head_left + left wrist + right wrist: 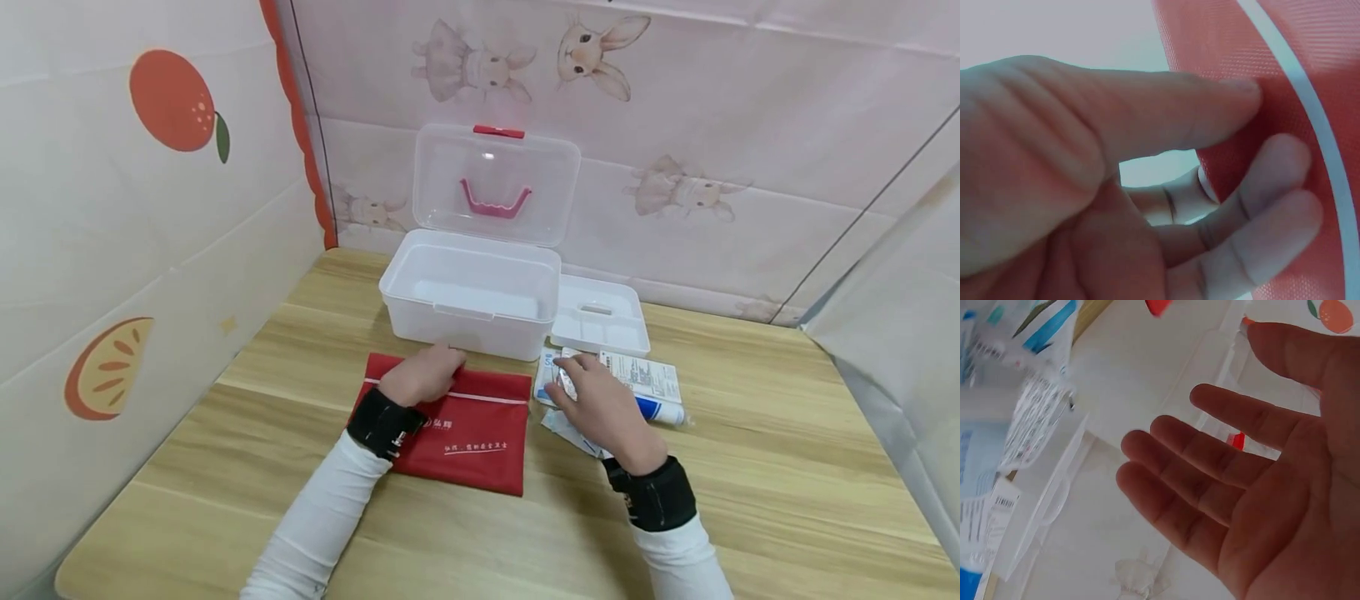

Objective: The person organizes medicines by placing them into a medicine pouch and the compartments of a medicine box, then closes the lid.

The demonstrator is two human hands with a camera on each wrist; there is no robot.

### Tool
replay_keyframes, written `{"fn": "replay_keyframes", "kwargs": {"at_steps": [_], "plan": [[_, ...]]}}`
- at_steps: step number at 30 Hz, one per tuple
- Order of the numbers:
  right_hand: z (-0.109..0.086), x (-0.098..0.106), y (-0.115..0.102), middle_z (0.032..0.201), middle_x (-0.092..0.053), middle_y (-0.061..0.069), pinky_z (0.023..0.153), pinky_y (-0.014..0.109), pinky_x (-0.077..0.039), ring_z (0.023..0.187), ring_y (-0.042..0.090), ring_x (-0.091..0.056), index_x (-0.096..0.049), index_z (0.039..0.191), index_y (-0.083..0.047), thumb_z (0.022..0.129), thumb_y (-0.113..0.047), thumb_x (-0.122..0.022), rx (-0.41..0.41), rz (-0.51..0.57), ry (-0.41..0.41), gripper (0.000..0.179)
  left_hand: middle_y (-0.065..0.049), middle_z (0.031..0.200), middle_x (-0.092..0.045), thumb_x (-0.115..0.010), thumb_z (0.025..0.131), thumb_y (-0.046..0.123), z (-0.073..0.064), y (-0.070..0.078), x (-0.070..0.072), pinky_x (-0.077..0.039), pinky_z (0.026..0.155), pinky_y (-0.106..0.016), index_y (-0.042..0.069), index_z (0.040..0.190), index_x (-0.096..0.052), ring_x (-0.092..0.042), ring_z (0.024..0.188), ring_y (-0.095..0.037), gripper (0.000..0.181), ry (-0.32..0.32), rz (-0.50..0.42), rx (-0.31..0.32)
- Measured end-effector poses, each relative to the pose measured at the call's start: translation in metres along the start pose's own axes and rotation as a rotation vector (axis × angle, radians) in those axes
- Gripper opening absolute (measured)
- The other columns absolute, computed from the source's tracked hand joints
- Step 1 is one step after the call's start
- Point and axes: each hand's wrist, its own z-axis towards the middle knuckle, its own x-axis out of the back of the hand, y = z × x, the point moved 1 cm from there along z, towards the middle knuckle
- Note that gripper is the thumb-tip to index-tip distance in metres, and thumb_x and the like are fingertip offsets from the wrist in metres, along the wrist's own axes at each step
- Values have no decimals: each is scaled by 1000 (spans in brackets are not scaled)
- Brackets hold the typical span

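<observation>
On the wood-grain worktop (225, 450), we see the left hand (423, 377) pinching the top edge of a flat red fabric pouch (480, 429), probably light and soft, best held there; the right hand (600, 402), fingers apart, is over white-and-blue packets (651, 379).

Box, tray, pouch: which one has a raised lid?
The white box: its clear lid with the pink handle stands up behind it; the white tray and red pouch show no lid.

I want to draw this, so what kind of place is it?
Perhaps an indoor work corner, though I can't tell which room. You can see a pale wood-grain table, a pale pink wall covering printed with rabbits, and an off-white wall covering printed with fruit.
</observation>
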Motion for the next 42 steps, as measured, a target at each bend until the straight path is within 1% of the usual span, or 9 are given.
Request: {"fn": "replay_keyframes", "kwargs": {"at_steps": [9, 13, 17, 22, 27, 31, 35, 39, 42], "plan": [[2, 1, -16, 100, -65, 0, 72, 36, -54, 86, 13, -56, -57, 121, -13, 88, -31, -60, 85, 270, -45, 37, -3, 89, -56, -66, 81, 7, -7, 14, 22, -50, 75, -31, 10, 100, -54, -51, 80, -15, 23, 133, -104, -229], [0, 1, -17, 89, -66, -5, 69, 33, -52, 78, 7, -56, -62, 111, -17, 92, -37, -53, 132, 417, -88, 29, 0, 85, -59, -63, 84, 9, -12, 20, 26, -50, 70, -26, 11, 97, -57, -52, 75, -12, 14, 115, -171, -249], [-2, 6, -15, 81, -69, -4, 69, 39, -52, 73, 9, -60, -64, 102, -19, 96, -40, -41, 154, 584, -182, 32, 1, 87, -59, -61, 85, 11, -19, 30, 34, -51, 71, -25, 13, 95, -57, -52, 76, -9, 11, 143, -192, -297], [-5, 11, -13, 88, -71, 1, 73, 43, -53, 78, 15, -63, -65, 108, -15, 102, -35, -25, 183, 696, -290, 46, 2, 88, -59, -61, 85, 12, -27, 39, 43, -52, 70, -24, 14, 92, -56, -53, 77, -6, 9, 159, -234, -328], [-4, 8, -17, 101, -68, 6, 74, 47, -53, 88, 19, -60, -64, 115, -13, 103, -33, -15, 205, 741, -329, 54, 4, 87, -58, -55, 86, 10, -30, 38, 45, -52, 68, -22, 14, 89, -56, -54, 77, -6, 5, 128, -319, -334], [-3, 4, -19, 106, -67, 8, 75, 49, -52, 90, 19, -59, -60, 120, -12, 103, -25, -23, 198, 734, -320, 44, 4, 86, -57, -50, 87, 9, -29, 37, 43, -52, 67, -22, 15, 88, -57, -53, 77, -6, 9, 146, -342, -372], [-1, 1, -21, 106, -66, 2, 74, 41, -52, 88, 13, -58, -56, 125, -16, 99, -16, -38, 210, 624, -271, 31, 4, 86, -55, -48, 86, 8, -26, 36, 42, -52, 67, -23, 16, 88, -59, -51, 77, -8, 13, 150, -363, -417], [0, -3, -26, 108, -64, -1, 73, 34, -52, 90, 11, -57, -53, 127, -19, 90, 0, -47, 314, 490, -190, 42, 4, 84, -53, -46, 85, 7, -26, 37, 41, -51, 64, -25, 17, 83, -59, -50, 76, -9, 17, 128, -377, -461], [1, -6, -30, 106, -65, -1, 73, 33, -53, 91, 11, -56, -54, 125, -19, 85, 1, -55, 382, 443, -144, 44, 4, 82, -52, -46, 85, 6, -27, 38, 41, -50, 62, -27, 17, 81, -59, -49, 75, -10, 18, 119, -373, -513]]}}
